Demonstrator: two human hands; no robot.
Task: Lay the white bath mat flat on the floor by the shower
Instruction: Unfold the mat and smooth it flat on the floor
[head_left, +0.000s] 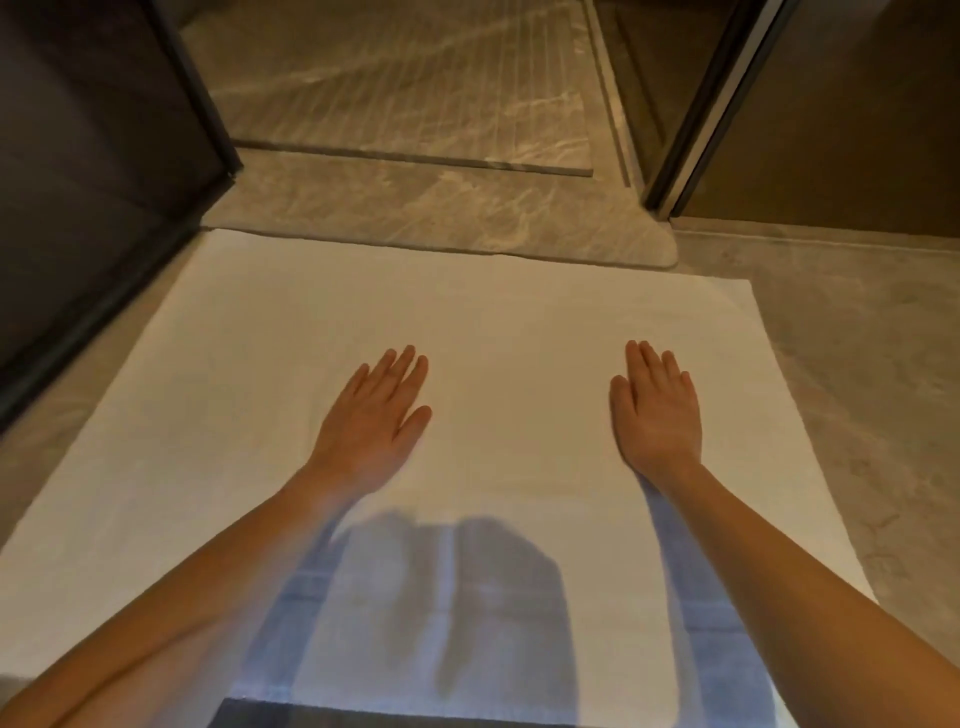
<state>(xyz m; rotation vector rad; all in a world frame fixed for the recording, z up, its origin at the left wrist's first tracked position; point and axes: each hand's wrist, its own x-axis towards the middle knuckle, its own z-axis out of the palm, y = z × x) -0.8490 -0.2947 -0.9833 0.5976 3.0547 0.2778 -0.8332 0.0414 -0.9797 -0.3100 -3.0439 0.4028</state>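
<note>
The white bath mat (509, 312) lies spread out flat on the floor, filling the middle of the head view, its far edge against the raised stone threshold (415, 202) of the shower. My left hand (376, 421) rests palm down on the mat, left of centre, fingers straight and close together. My right hand (660, 405) lies palm down on the mat to the right, fingers straight too. Neither hand holds anything. Shadows of my arms and body fall across the mat's near part.
Beyond the threshold is the grooved marble shower floor (405, 78). A dark glass panel with a black frame (104, 171) stands at the left. A door frame (701, 104) and brown wall rise at the right. Grey floor tiles (852, 353) border the mat on the right.
</note>
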